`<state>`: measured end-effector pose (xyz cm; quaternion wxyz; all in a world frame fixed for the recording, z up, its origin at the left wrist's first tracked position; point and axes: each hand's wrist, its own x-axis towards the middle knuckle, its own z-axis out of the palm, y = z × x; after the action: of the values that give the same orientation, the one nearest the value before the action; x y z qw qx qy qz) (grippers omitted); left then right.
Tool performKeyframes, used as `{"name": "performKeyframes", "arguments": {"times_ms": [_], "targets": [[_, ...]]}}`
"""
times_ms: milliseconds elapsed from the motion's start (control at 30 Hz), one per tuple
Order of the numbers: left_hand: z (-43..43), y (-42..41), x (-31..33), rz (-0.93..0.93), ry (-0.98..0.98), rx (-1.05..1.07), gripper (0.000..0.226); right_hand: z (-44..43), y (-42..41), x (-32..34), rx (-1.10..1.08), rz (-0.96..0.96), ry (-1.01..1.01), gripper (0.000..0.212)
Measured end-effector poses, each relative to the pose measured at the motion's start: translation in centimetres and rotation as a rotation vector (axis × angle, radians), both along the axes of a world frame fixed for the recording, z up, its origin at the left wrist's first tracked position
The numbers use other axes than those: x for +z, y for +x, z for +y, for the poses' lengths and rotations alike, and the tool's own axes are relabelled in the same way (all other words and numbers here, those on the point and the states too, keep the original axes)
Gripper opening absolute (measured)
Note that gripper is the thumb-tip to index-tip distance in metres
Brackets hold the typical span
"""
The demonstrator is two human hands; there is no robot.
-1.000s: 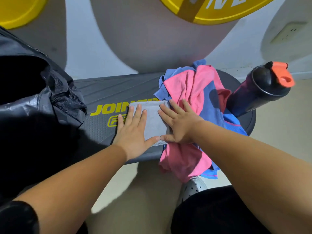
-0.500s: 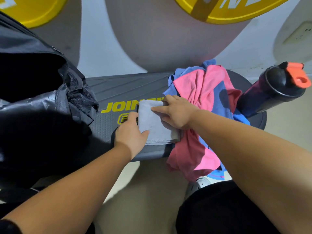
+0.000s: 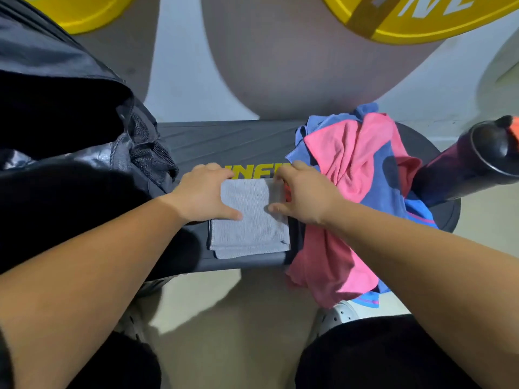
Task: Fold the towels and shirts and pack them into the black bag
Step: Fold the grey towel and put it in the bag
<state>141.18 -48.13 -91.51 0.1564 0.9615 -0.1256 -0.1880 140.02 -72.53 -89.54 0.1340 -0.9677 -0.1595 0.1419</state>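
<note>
- The left hand [image 3: 202, 195] is gripping the left edge of the gray towel [image 3: 250, 228], with the thumb lying across the top of the cloth and the fingers curling over the far corner.
- The right hand [image 3: 306, 197] is gripping the towel's right edge in the same way, with the thumb on top pointing toward the left hand and the fingers curling at the far corner.
- The towel is lying folded into a rectangle between the two hands and reaching from them back toward the person. It is resting flat on a dark bench [image 3: 224, 141], whose yellow lettering is showing just beyond the fingers.
- Just right of the right hand, a pink shirt [image 3: 351, 164] is lying crumpled on a blue shirt [image 3: 376, 197], and both are draping over the bench's near edge.
- Farther right, a dark bottle [image 3: 463, 169] is sitting at the bench end.
- Left of the left hand, the black bag [image 3: 70, 164] is sitting open, its mesh pocket close to the knuckles.
- Under the right forearm, a white shoe [image 3: 339, 315] is showing on the floor.
</note>
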Motion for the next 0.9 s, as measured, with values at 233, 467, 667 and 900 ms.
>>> {"name": "performKeyframes", "arguments": {"times_ms": [233, 467, 667, 900], "targets": [[-1.9, 0.2, 1.2, -0.1, 0.253, -0.125, 0.066, 0.5, 2.7, -2.9, 0.1, 0.098, -0.052, 0.12], [-2.8, 0.7, 1.8, -0.256, 0.192, -0.109, 0.043, 1.5, 3.2, -1.0, 0.127, -0.008, -0.041, 0.038], [-2.7, -0.2, 1.3, -0.368, 0.001, -0.029, 0.035, -0.7, 2.5, 0.9, 0.155, -0.119, 0.123, 0.071], [-0.6, -4.1, -1.2, -0.447, -0.178, -0.096, 0.044, -2.2, -1.5, 1.7, 0.326, -0.151, 0.197, 0.056]]}}
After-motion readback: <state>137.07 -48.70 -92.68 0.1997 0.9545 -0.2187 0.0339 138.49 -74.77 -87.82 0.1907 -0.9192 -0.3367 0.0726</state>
